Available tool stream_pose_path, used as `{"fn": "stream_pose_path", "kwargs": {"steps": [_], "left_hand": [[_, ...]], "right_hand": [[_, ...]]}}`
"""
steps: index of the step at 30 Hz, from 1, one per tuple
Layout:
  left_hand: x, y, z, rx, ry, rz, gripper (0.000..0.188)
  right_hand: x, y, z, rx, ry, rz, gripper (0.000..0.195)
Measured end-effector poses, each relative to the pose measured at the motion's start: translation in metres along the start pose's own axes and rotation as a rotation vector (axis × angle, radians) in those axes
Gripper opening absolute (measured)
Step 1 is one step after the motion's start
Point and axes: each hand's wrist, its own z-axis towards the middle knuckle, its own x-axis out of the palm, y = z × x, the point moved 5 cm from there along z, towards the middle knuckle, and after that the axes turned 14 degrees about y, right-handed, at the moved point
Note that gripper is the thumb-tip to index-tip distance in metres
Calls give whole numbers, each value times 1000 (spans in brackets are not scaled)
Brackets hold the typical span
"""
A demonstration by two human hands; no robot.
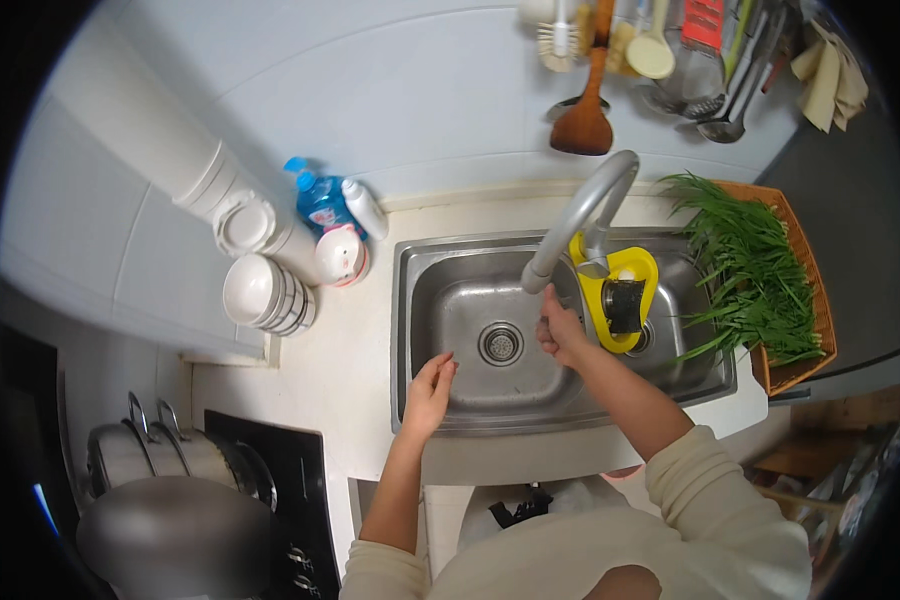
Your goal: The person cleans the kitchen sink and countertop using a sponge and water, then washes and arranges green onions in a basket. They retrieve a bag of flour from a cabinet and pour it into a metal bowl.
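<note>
My left hand (430, 391) hovers over the front left rim of the stainless-steel double sink (457, 430), fingers slightly bent and nothing seen in it. Over the left basin, my right hand (561, 331) sits just below the spout end of the grey faucet (583, 202). One finger points up at the spout; the others curl, and I see nothing held. The drain strainer (501, 344) lies between and below both hands. To the right, a yellow sink caddy (615, 343) holds a dark scouring pad (625, 306) and hangs partly over the right basin.
An orange-brown basket (814, 300) of green leafy stalks (757, 270) overlaps the sink's right edge. Stacked bowls (251, 289), a blue pump bottle (321, 201) and a white bottle (365, 208) stand left. Utensils, including a wooden spatula (583, 127), hang above. A black cooktop (304, 465) is lower left.
</note>
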Motion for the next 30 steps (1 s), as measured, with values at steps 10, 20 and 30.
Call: {"fn": "stream_pose_path", "kwargs": {"steps": [10, 20, 30], "left_hand": [[10, 8, 0, 31, 147, -46, 34], [71, -25, 43, 206, 332, 40, 28], [105, -69, 19, 334, 291, -2, 18]], "right_hand": [[18, 15, -17, -236, -179, -420, 50], [47, -3, -77, -230, 226, -785, 62], [-23, 4, -163, -609, -36, -1301, 26]]}}
